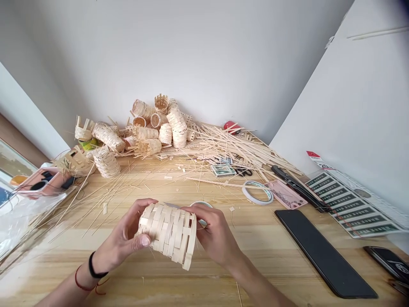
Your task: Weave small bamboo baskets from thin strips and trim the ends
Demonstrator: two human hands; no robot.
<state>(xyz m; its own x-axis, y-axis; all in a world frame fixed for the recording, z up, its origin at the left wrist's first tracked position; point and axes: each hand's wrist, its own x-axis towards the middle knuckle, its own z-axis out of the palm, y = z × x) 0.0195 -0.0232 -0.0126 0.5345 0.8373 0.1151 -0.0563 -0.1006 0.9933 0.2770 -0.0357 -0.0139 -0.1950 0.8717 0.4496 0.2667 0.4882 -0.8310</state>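
Just above the wooden table I hold a small basket (168, 232) woven from pale, flat wood strips. It lies on its side, tilted down to the right, with a few strip ends sticking out at its right rim. My left hand (129, 234) grips its left end, thumb on the near side and fingers behind. My right hand (214, 230) is closed at the right rim, its fingertips partly hidden behind the basket. A thin grey pointed piece (172, 205) shows behind the top edge; I cannot tell what it is. Part of a white tape roll (202, 205) shows behind my right hand.
Several woven baskets (177, 128) and loose wood strips (236, 143) are heaped at the back. To the right lie another tape roll (258, 192), a pink tray (286, 195), a black utility knife (298, 187), a phone (324, 251) and carded packs (351, 204). A pink box (47, 181) stands left.
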